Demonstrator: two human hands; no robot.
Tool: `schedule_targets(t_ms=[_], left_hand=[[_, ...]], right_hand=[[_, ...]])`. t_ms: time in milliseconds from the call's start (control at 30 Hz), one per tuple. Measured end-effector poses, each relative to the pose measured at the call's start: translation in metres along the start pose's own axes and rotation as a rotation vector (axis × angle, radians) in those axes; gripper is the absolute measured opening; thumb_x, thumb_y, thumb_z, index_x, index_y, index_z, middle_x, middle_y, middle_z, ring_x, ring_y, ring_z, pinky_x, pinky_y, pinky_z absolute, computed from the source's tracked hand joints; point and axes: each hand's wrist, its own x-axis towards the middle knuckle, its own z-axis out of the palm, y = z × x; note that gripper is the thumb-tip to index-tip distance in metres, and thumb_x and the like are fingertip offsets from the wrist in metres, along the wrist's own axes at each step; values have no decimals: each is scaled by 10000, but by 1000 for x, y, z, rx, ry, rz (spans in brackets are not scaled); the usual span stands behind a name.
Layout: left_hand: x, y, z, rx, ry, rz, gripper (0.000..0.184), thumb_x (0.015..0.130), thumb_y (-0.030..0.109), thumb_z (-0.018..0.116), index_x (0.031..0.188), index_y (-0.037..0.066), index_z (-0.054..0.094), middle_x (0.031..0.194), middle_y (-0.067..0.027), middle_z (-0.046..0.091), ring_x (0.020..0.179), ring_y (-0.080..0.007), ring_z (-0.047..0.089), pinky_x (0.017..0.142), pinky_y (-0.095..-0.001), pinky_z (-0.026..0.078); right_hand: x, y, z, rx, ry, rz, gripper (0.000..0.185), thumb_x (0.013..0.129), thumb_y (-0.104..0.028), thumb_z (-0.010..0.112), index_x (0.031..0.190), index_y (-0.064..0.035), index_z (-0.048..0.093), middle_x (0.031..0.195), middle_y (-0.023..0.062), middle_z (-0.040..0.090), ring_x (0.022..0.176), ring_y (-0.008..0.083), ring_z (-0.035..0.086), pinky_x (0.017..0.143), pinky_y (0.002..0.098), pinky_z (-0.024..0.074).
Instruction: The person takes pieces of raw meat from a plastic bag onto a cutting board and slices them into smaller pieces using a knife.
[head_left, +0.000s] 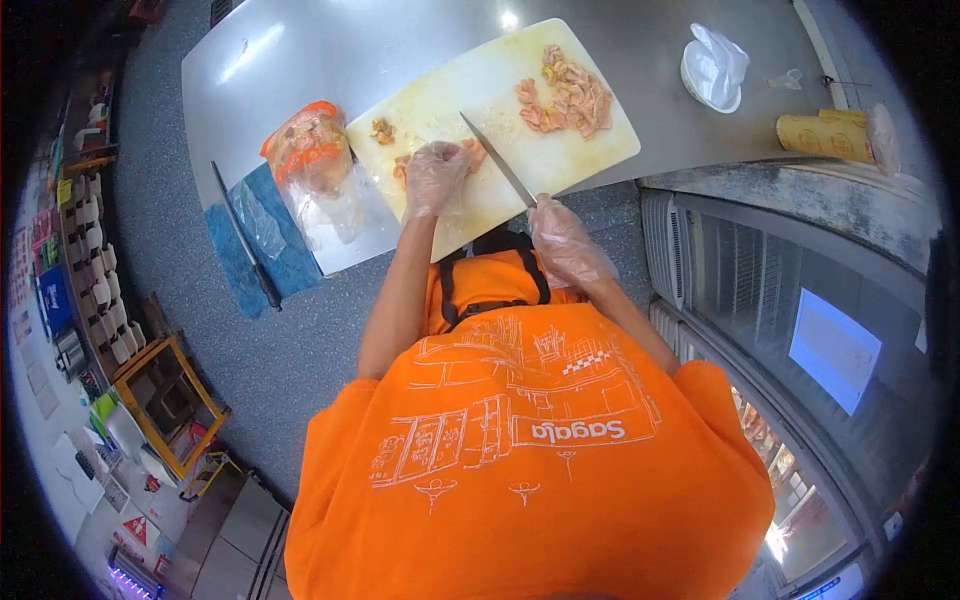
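Note:
My left hand [438, 180], in a clear plastic glove, presses with bent fingers on a piece of raw meat [474, 154] on the white cutting board [480, 75]. My right hand [566, 240], gloved too, grips the handle of a knife [497, 160] at the board's near edge. Its blade slants up and left across the board, just right of the meat. Several cut meat pieces [578, 95] lie heaped on the right side of the board. A small pile of yellowish scraps [382, 131] sits near the left edge.
Left of the board lies an orange-printed plastic bag [310, 150] with meat inside. A sharpening steel [243, 230] rests on a blue cloth [240, 262]. At the right are a white bowl [688, 78] holding a plastic bag and a yellow roll [826, 136]. A glass-fronted fridge [740, 260] stands at the right.

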Motion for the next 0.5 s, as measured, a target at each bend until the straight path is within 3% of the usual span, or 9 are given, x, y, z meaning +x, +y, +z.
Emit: schedule_targets(t_ms=[133,233,333,433,500], left_hand=[[-4,2,-4,-70,43,-27,314,883,313,762,968,12,792,789,-89,766,706,-160,709,686,-314,553],[-6,-3,-4,-129,127,-68,314,869,283,704,951,-8,787,851,-188,767,794,-232,750,751,-357,570],[-11,-4,-19,-61,138,-118,312,873,296,709,947,4,791,880,-205,768,831,-281,762,773,-385,581],[-4,-8,-24,189,77,-4,367,897,365,663,935,26,797,912,-225,765,883,-354,758,817,-435,587],[8,6,-23,383,-63,-22,454,907,440,617,849,23,787,844,-213,752,837,-330,754,806,-424,577]], right_hand=[[6,7,0,-66,-67,48,222,1043,-178,448,1031,18,551,932,297,668,953,504,667,822,579,527],[5,-4,-11,-90,-69,36,239,1047,-184,427,1043,20,551,943,307,671,952,505,673,814,582,534],[8,5,-8,-97,-88,39,252,1047,-188,417,1044,25,551,951,315,671,942,503,680,797,582,538],[10,9,-5,-95,-88,22,245,1043,-181,420,1044,26,551,939,312,674,932,500,686,783,578,543],[12,19,4,-109,-70,3,237,1041,-174,421,1039,27,549,917,307,672,909,501,688,769,575,545]])
